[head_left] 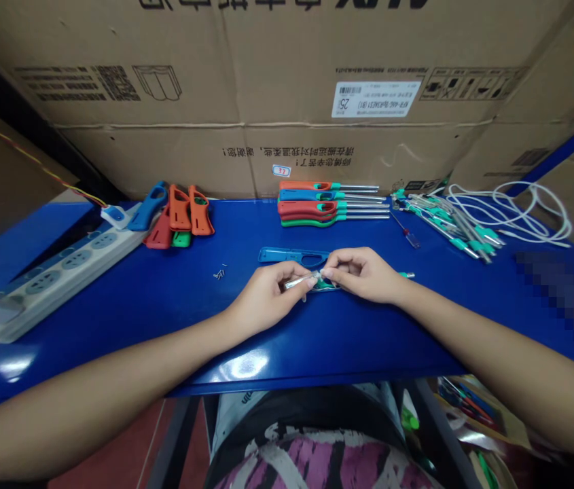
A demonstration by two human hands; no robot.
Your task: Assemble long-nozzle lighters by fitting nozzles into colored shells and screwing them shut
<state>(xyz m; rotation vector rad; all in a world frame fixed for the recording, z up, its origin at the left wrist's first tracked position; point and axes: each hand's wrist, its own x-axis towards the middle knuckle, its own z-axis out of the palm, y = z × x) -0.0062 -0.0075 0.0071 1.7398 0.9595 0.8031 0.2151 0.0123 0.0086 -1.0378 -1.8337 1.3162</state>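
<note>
Near the middle of the blue table (174, 299), my left hand (274, 293) pinches a small silvery lighter part (294, 282). Close against it, my right hand (361, 273) has thumb and forefinger pressed together at the part's right end; what they grip is too small to name. Green pieces (325, 283) show beneath the fingertips, and a green and metal tip (407, 275) sticks out right of my right hand. Just behind the hands lies a blue handle shell (279, 255), partly covered by my right hand. Several small screws (220, 274) lie to the left.
Orange, red, blue and green handle shells (179, 209) lie beside a white power strip (80, 261). Behind the hands are stacked lighters (310, 205). Metal rods with green parts (450, 227), a screwdriver (409, 237) and a white cable (536, 204) lie right. Cardboard (266, 102) stands behind.
</note>
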